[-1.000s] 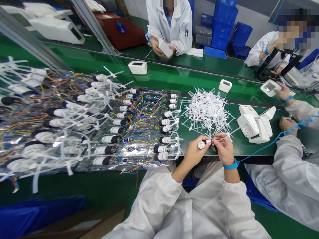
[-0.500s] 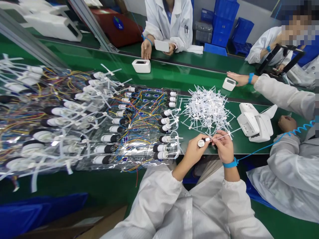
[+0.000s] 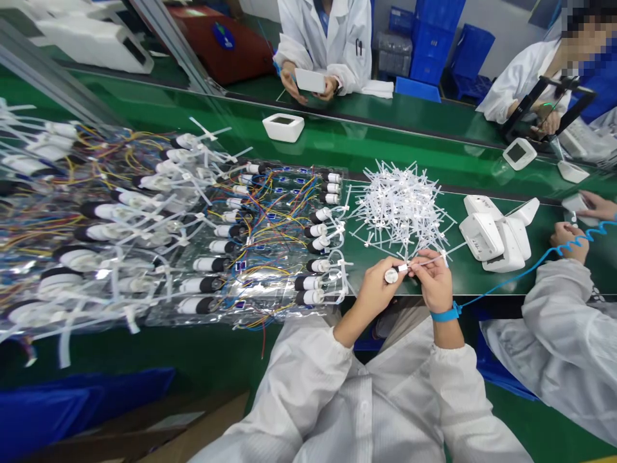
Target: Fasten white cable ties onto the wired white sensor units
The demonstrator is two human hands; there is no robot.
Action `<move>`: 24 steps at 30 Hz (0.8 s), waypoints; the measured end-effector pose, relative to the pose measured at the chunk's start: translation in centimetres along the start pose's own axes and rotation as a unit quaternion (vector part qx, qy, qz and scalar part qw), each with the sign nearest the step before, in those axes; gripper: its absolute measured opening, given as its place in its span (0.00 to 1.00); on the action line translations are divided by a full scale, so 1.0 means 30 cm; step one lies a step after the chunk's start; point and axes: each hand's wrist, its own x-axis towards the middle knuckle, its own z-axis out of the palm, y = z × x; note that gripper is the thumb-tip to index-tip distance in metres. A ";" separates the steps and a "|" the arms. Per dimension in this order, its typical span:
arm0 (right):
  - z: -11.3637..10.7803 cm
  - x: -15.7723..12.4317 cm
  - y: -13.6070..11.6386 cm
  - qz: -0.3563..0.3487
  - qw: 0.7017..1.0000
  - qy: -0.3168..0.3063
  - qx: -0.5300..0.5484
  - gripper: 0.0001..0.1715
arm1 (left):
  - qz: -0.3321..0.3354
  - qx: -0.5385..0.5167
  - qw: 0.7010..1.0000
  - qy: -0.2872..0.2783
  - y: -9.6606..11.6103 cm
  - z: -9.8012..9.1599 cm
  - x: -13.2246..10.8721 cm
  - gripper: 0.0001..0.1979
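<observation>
Right now, from my remote seat, I see the left hand [image 3: 378,286] closed around a small white cylindrical part with a black collar [image 3: 391,276], its round white end facing up, just over the near edge of the green tabletop [image 3: 475,278]. The right hand [image 3: 435,281] is just beside it, fingers pinched on a thin translucent white plastic strip [image 3: 429,260]; the fingers hide exactly where strip and part meet.

Immediately beyond both hands lies a loose, spiky heap of white plastic ties [image 3: 402,202], its nearest ends reaching the fingertips. To the left, crowding that side, clear plastic trays [image 3: 263,299] hold rows of white-and-black cylinders joined by coloured wires. To the right, near the heap, is a pile of white plastic housings [image 3: 496,238]. A blue coiled cord [image 3: 571,243] runs from the blue wristband [image 3: 446,313] rightward across the table edge, passing over a co-worker's hand [image 3: 569,239].

Against half a second ago, both grips look unchanged. The neighbour's sleeve that stretched over the green belt has drawn back, and a hand [image 3: 600,207] rests on a white piece at the right edge. Across the belt, the facing co-worker's hands [image 3: 292,83] now both hold a white slab [image 3: 310,81].
</observation>
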 end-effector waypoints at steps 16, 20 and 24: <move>0.005 -0.001 -0.014 0.001 1.000 -0.009 -0.001 0.21 | 0.000 0.014 1.000 -0.003 -0.002 0.001 -0.006 0.05; 0.004 -0.006 -0.015 0.001 1.000 -0.005 -0.010 0.22 | -0.003 0.008 1.000 -0.001 0.001 -0.003 -0.005 0.05; 0.004 -0.007 -0.017 0.004 1.000 0.001 -0.024 0.22 | 0.006 0.016 1.000 -0.003 0.000 -0.006 -0.005 0.04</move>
